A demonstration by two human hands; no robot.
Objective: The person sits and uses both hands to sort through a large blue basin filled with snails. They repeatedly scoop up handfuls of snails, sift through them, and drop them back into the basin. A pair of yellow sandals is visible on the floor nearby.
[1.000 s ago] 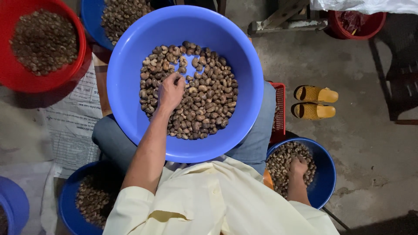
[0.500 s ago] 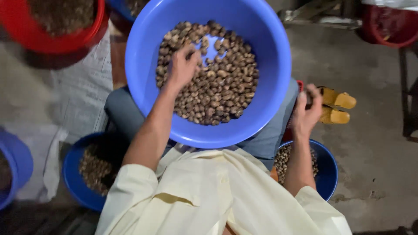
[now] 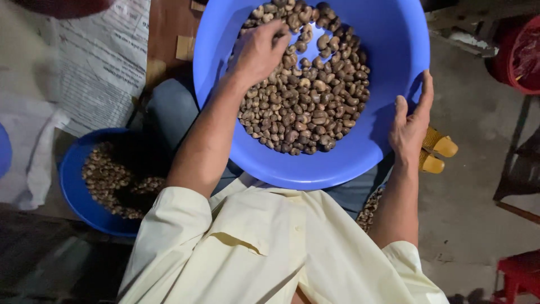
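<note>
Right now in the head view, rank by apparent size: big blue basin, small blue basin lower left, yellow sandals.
1. big blue basin, nearest the camera, so partly inflated
2. small blue basin
3. yellow sandals, partly hidden

left: smaller blue basin (image 3: 73,186) of nuts, printed paper sheet (image 3: 101,62) | right: yellow sandals (image 3: 441,153), red tub (image 3: 514,56) | near right: red stool (image 3: 520,276)

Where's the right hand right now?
In the head view, the right hand rests on the right rim of the big blue basin, just above the yellow sandals.
</note>
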